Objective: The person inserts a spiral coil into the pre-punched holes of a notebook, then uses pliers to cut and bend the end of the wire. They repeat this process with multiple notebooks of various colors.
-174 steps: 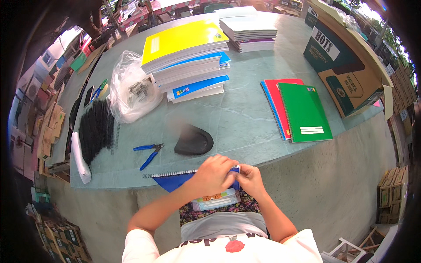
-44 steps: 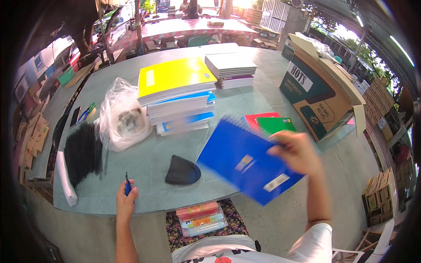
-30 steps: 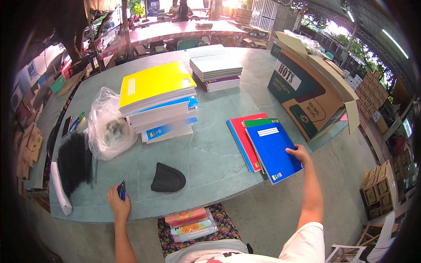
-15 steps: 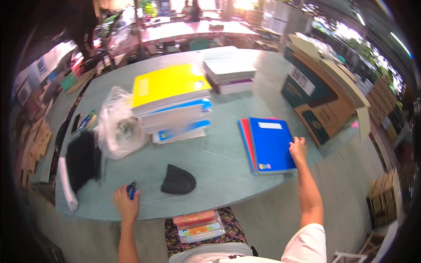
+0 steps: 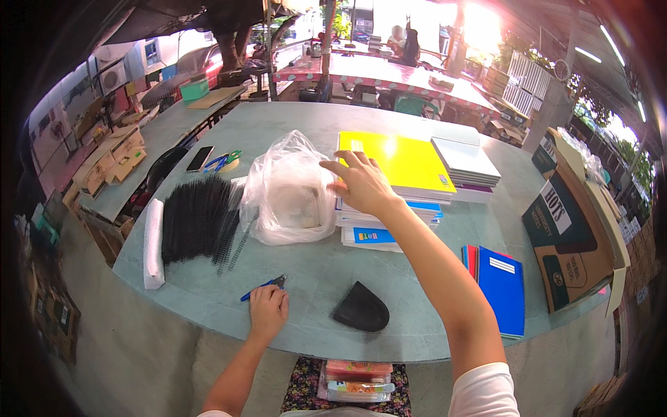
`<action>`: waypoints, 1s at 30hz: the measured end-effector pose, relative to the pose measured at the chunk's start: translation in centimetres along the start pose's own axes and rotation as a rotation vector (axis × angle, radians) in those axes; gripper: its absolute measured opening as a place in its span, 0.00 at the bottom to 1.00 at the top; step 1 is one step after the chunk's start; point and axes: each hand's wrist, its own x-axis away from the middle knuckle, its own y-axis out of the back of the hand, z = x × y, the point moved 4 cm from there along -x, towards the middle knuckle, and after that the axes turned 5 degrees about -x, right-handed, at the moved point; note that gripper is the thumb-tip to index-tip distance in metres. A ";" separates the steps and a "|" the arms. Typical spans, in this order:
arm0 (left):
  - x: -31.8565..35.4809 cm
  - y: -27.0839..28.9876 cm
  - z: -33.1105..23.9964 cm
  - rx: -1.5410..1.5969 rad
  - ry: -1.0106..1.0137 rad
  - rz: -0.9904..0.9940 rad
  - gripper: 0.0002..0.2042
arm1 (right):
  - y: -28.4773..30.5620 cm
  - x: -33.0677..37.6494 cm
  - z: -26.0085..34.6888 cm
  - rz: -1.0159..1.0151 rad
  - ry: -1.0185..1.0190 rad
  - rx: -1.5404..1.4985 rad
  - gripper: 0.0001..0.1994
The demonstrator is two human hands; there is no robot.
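Low at the table's front, my left hand (image 5: pixel 269 309) is closed around blue-handled nippers (image 5: pixel 279 281), jaws pointing away from me. My right hand (image 5: pixel 365 182) stretches across the table with its fingers apart and slightly curved, at the left edge of a yellow notebook (image 5: pixel 396 156). That notebook tops a tall stack. Just left of the right hand's fingertips is a clear plastic bag (image 5: pixel 292 191) around a tub; whether the fingers touch it I cannot tell. A pile of black spiral coils (image 5: pixel 198 219) lies left of the bag. Between my arms rests a black, round-ended flat piece (image 5: pixel 361 307).
Blue and red spiral notebooks (image 5: pixel 501 292) lie at the right, beside a large cardboard box (image 5: pixel 573 236). White notebooks (image 5: pixel 465 160) are stacked behind the yellow one. A white roll (image 5: pixel 153 243), a phone (image 5: pixel 200 158) and scissors (image 5: pixel 226 161) sit at the left.
My right hand has left the blue notebook and swung left and forward to the yellow stack. The view has turned leftward. My left hand still holds the nippers.
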 end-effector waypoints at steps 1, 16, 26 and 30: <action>-0.1 0.1 0.1 0.003 -0.007 -0.003 0.04 | -0.7 -0.4 0.2 0.030 -0.030 0.187 0.22; -0.3 0.6 0.3 0.082 0.050 0.000 0.04 | 1.3 -2.3 -1.8 0.448 -0.180 -0.113 0.20; -0.1 1.3 0.4 0.197 0.032 -0.122 0.05 | 1.2 -1.2 -3.1 0.220 -0.292 -0.024 0.25; 0.1 3.3 -2.5 0.366 -0.005 -0.181 0.06 | -0.1 0.8 -2.5 0.192 -0.268 0.238 0.22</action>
